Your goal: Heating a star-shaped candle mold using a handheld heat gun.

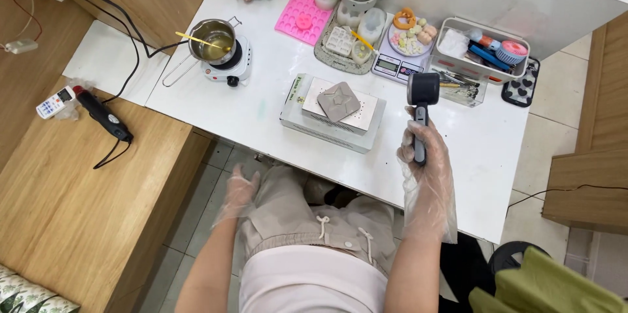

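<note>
My right hand (424, 151), in a clear plastic glove, grips the handle of a black heat gun (422, 89) whose head points up over the white table (477, 149). Just left of it a grey square mould (338, 101) lies on a white box (332, 117). My left hand (239, 189), also gloved, hangs empty with fingers spread below the table edge, beside my thigh.
A small pot (212, 40) with yellow liquid and a stick sits on a white hotplate at left. Behind are a pink silicone mould (301, 15), a scale (396, 66), a plate of small shapes (411, 35) and a tool tray (481, 51). Another black tool (101, 115) lies on the wooden bench.
</note>
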